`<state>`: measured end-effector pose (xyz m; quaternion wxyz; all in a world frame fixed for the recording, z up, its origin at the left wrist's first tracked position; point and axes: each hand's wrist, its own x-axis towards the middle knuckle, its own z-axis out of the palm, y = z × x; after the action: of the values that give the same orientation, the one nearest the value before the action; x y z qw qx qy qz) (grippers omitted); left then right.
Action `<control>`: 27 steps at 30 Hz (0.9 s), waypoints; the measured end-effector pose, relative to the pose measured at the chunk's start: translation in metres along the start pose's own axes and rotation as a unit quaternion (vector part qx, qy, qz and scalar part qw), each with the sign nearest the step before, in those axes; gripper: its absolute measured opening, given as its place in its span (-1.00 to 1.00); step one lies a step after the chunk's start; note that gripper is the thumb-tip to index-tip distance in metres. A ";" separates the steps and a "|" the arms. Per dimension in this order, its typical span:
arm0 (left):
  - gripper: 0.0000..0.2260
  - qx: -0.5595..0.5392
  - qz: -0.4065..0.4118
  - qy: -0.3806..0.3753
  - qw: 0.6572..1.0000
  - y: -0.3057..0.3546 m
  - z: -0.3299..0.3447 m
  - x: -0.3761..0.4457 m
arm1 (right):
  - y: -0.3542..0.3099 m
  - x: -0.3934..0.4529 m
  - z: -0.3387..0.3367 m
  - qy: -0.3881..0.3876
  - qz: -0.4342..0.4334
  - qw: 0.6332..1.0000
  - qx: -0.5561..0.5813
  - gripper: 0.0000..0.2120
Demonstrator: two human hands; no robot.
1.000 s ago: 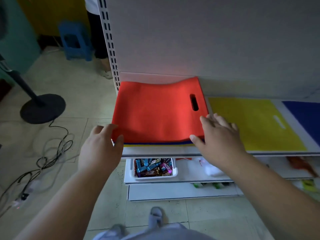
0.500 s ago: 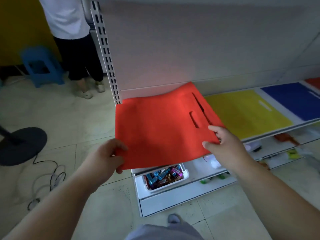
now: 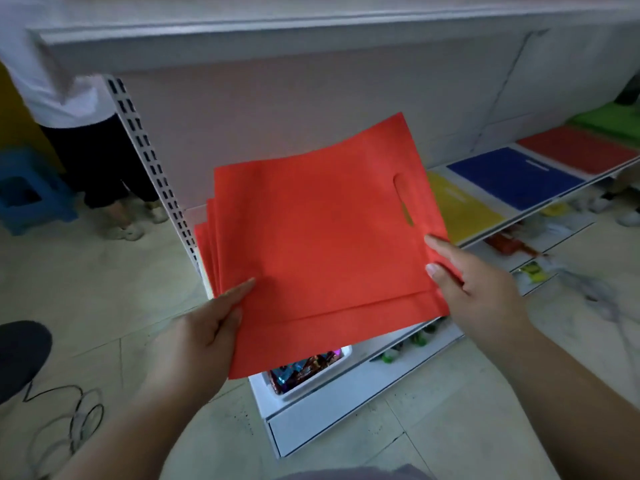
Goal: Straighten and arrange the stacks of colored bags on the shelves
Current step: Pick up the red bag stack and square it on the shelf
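A stack of flat red bags (image 3: 322, 244) with an oval handle slot is lifted off the shelf and held in front of me, its layers fanned out at the left edge. My left hand (image 3: 204, 327) grips its lower left edge, thumb on top. My right hand (image 3: 474, 289) holds the lower right edge, thumb on top. On the white shelf (image 3: 512, 214) to the right lie a yellow stack (image 3: 457, 209), a blue stack (image 3: 512, 174), a red stack (image 3: 575, 150) and a green stack (image 3: 609, 119).
A white bin of wrapped sweets (image 3: 304, 372) sits on the lower shelf under the held bags. A person (image 3: 86, 133) stands at the left by a blue stool (image 3: 31, 192). Black cables (image 3: 65, 420) and a dark fan base (image 3: 20, 355) lie on the floor.
Both hands have lifted the red stack off the shelf and drawn it toward me; its layers have fanned apart. The view has swung right, showing more stacks.
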<state>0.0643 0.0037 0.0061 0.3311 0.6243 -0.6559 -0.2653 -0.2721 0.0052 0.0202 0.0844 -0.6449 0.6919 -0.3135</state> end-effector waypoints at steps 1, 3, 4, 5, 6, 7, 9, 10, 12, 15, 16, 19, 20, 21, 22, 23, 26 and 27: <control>-0.56 -0.004 0.016 0.002 1.000 0.012 0.008 0.003 | 0.011 0.000 -0.008 0.019 0.003 1.000 0.003 -0.60; -0.56 -0.014 0.049 0.000 0.999 0.035 0.029 0.011 | 0.038 0.003 -0.025 0.045 0.011 0.999 0.002 -0.60; -0.57 -0.011 0.064 -0.003 0.998 0.048 0.044 0.015 | 0.055 0.004 -0.034 0.055 0.013 0.998 0.000 -0.60; -0.57 -0.003 0.079 -0.005 0.997 0.062 0.061 0.020 | 0.074 0.005 -0.045 0.065 0.014 0.998 0.001 -0.60; -0.57 0.003 0.094 -0.006 0.996 0.075 0.081 0.024 | 0.095 0.006 -0.057 0.074 0.018 0.997 0.005 -0.60; -0.56 0.006 0.107 -0.008 0.994 0.089 0.105 0.029 | 0.118 0.007 -0.071 0.083 0.021 0.996 0.006 -0.60; -0.58 0.014 0.122 -0.025 0.992 0.123 0.155 0.037 | 0.169 0.006 -0.103 0.104 0.033 0.994 -0.004 -0.61; -0.59 0.017 0.130 -0.038 0.991 0.141 0.182 0.042 | 0.194 0.007 -0.121 0.114 0.045 0.992 -0.008 -0.61; -0.61 0.020 0.146 -0.068 0.987 0.180 0.232 0.051 | 0.244 0.006 -0.157 0.121 0.080 0.989 -0.013 -0.61; -0.60 0.009 0.163 -0.098 0.982 0.239 0.291 0.069 | 0.304 0.009 -0.202 0.132 0.129 0.983 -0.020 -0.61; -0.60 0.001 0.172 -0.105 0.979 0.255 0.310 0.077 | 0.323 0.013 -0.214 0.135 0.138 0.981 -0.022 -0.61; -0.65 0.000 0.185 -0.124 0.975 0.289 0.365 0.102 | 0.372 0.035 -0.241 0.136 0.150 0.979 -0.016 -0.61; -0.65 0.006 0.185 -0.130 0.974 0.299 0.383 0.112 | 0.388 0.044 -0.247 0.136 0.158 0.978 -0.018 -0.60; -0.64 0.009 0.186 -0.139 0.973 0.307 0.401 0.122 | 0.404 0.053 -0.252 0.136 0.167 0.976 -0.023 -0.60; -0.62 0.011 0.188 -0.148 0.971 0.316 0.418 0.134 | 0.419 0.063 -0.256 0.137 0.176 0.974 -0.029 -0.60; -0.61 0.009 0.190 -0.156 0.969 0.326 0.435 0.147 | 0.434 0.072 -0.260 0.141 0.182 0.973 -0.034 -0.60; -0.62 0.009 0.194 -0.189 0.963 0.362 0.488 0.189 | 0.481 0.103 -0.278 0.157 0.211 0.964 -0.037 -0.60; -0.63 0.018 0.196 -0.202 0.959 0.376 0.504 0.200 | 0.495 0.110 -0.286 0.161 0.224 0.961 -0.037 -0.61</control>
<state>-0.5637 -0.1982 -0.0092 0.2256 0.4229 -0.8233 -0.3041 -0.8536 -0.0204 0.0090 0.0163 -0.4174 0.8340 -0.3604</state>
